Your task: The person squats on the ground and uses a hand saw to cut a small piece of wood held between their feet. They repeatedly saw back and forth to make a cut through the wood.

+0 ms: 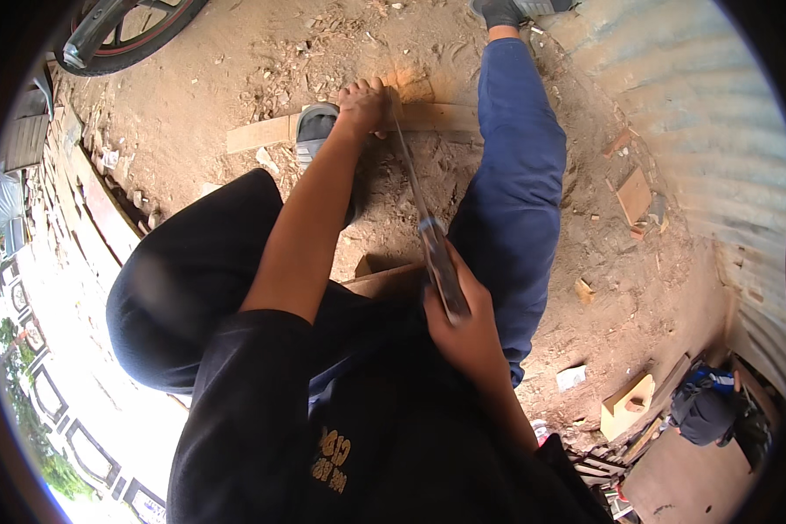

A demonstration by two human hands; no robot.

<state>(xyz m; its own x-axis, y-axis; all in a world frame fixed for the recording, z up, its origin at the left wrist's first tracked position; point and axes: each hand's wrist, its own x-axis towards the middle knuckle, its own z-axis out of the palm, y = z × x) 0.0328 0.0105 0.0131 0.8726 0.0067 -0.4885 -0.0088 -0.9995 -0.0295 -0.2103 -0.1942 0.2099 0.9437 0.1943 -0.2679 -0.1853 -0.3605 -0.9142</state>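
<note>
Fingers point(368, 94) of the left hand point(364, 106) curled down onto the wooden plank point(341, 127), pressing it at the point where the saw blade point(410, 175) meets the wood. Right hand point(463, 327) clenched around the saw's dark handle point(445, 271), fist closed, thumb side toward the blade.

Landmark: the plank, lying flat on the sandy ground point(262, 61).
- Saw: blade runs from the plank's near edge back toward the body, tilted, tip touching the plank just beside the left hand.
- Grey sandal point(313, 131) on a foot sits on the plank, touching it, immediately left of the left hand.
- Blue trouser leg point(515, 175) crosses the plank's right end; dark shoe point(502, 12) beyond the plank.
- Wood shavings and chips point(297, 83) scattered on the ground beyond the plank.
- Wheel with red rim point(127, 31) well beyond the plank's left end.
- Corrugated metal sheet point(690, 113) far right of the plank.
- Offcut wood pieces point(633, 196) on the ground between plank and sheet.

Containers: pale yellow box-like block point(627, 403) well to the near right of the plank, hollow in its face; contents cannot be told. Dark blue bag point(703, 410) beside it; contents hidden.
</note>
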